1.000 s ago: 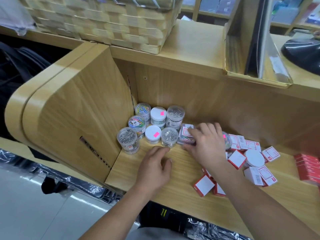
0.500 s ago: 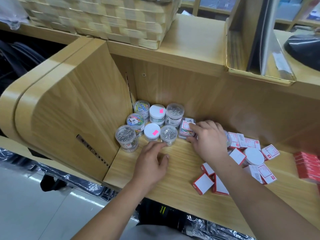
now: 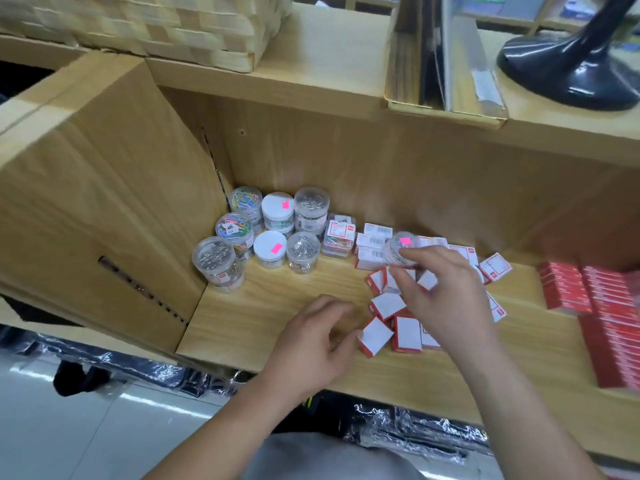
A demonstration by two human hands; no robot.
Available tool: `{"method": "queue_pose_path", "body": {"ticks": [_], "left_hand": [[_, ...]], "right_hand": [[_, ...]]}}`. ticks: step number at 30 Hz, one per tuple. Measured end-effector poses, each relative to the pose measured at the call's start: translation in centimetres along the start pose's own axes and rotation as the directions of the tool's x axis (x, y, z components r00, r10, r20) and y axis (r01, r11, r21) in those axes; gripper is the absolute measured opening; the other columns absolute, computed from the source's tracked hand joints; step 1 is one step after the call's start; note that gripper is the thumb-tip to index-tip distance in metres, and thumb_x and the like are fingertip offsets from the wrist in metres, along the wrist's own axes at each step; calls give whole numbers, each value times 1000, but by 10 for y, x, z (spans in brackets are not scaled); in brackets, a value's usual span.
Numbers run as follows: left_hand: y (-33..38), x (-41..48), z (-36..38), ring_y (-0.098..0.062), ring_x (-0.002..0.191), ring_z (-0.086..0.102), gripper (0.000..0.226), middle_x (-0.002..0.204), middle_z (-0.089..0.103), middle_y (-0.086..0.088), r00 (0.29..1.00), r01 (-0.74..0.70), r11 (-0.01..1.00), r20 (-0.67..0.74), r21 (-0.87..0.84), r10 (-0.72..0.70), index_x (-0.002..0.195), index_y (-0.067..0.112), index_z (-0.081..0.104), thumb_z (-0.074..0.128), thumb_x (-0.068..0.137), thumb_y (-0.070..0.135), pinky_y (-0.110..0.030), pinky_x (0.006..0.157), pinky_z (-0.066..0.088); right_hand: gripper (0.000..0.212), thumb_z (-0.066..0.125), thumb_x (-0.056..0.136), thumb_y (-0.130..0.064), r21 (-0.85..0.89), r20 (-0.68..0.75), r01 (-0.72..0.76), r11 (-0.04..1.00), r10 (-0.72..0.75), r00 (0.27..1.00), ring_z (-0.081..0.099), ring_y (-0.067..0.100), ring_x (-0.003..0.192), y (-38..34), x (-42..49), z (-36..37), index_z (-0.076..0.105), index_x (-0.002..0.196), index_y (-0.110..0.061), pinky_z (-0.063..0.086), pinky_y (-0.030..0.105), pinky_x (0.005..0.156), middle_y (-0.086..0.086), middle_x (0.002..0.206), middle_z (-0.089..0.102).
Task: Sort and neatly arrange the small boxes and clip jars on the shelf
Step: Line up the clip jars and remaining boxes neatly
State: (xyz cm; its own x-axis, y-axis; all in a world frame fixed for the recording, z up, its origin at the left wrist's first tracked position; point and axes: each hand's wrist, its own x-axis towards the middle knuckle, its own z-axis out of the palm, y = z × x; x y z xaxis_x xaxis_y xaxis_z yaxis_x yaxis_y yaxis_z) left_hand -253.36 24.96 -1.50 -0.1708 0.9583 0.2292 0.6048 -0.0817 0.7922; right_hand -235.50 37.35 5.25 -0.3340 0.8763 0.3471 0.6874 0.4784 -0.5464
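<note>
Jars (image 3: pixel 266 233) clustered in the shelf's (image 3: pixel 277 306) back-left corner, touching. Right hand (image 3: pixel 440 296) pinches a loose jar (image 3: pixel 401 251) over scattered boxes (image 3: pixel 391 306). Left hand (image 3: pixel 311 341) loosely curled, empty, thumb just beside a box. Red stacks (image 3: pixel 595 303) crowd the right; basket (image 3: pixel 156 26) above.

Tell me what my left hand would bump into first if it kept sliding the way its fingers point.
Your left hand points right along the shelf. Its fingertips are already at, maybe touching, the nearest small red and white box. That box comes first, with more loose boxes behind it.
</note>
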Motion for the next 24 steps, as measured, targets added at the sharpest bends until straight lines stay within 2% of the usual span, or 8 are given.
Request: {"method": "queue_pose_path", "body": {"ticks": [3,5,7,9,12,14,19,24], "left_hand": [[7,-4,23,-8,126,53,63,140,50,12,983,-71,997,171,31,64,141,30,57,73,81,40,-28,103,47],[5,-3,36,-13,128,51,65,148,45,10,969,-135,985,220,108,108,145,34,53,70,82,38,-31,103,48],[3,-1,41,-15,123,50,62,147,45,10,964,-180,968,229,177,137,144,36,54,68,84,35,-34,98,51],[4,0,41,-12,122,50,59,144,46,13,969,-156,974,215,165,119,142,36,55,65,84,37,-34,98,51],[15,8,34,-12,117,58,51,130,53,11,989,-118,987,102,109,107,132,29,66,73,83,43,-33,93,53],[26,31,31,-18,112,60,44,124,57,6,989,-148,971,2,190,151,124,23,70,71,86,45,-33,92,53],[52,110,47,-30,125,52,54,136,56,-7,994,-76,936,96,343,45,137,21,61,68,86,37,-38,103,46],[55,131,64,-24,114,52,38,122,58,5,996,37,927,62,374,-65,114,27,59,75,81,38,-37,85,51]], "right_hand": [[20,81,84,-18,134,-79,-169,976,180,980,61,18,74,31,-53,-21,76,103,-22,53,42,68,-6,89,66],[21,82,82,-15,166,-101,-253,953,272,957,59,17,73,51,-79,-23,76,101,-21,53,44,66,-7,89,62],[19,79,83,-27,188,-121,-298,936,324,938,59,13,76,65,-95,-25,74,101,-25,52,40,68,-8,93,60],[26,68,82,-42,211,-140,-297,931,330,934,60,7,84,74,-100,-29,74,103,-27,51,36,71,-14,99,57],[25,70,82,-32,199,-140,-276,940,306,942,63,8,97,84,-98,-36,74,106,-23,51,36,83,-18,104,57],[23,75,83,-22,142,-142,-241,960,261,955,63,10,97,87,-89,-37,75,106,-21,51,36,86,-15,103,59],[35,79,79,-25,19,-76,-150,988,151,986,64,23,100,94,-58,-29,74,113,-21,54,39,85,-5,112,64],[25,81,74,-9,-16,-34,-199,980,198,980,66,23,86,110,-54,-25,77,97,-19,48,26,69,-5,97,65]]}}
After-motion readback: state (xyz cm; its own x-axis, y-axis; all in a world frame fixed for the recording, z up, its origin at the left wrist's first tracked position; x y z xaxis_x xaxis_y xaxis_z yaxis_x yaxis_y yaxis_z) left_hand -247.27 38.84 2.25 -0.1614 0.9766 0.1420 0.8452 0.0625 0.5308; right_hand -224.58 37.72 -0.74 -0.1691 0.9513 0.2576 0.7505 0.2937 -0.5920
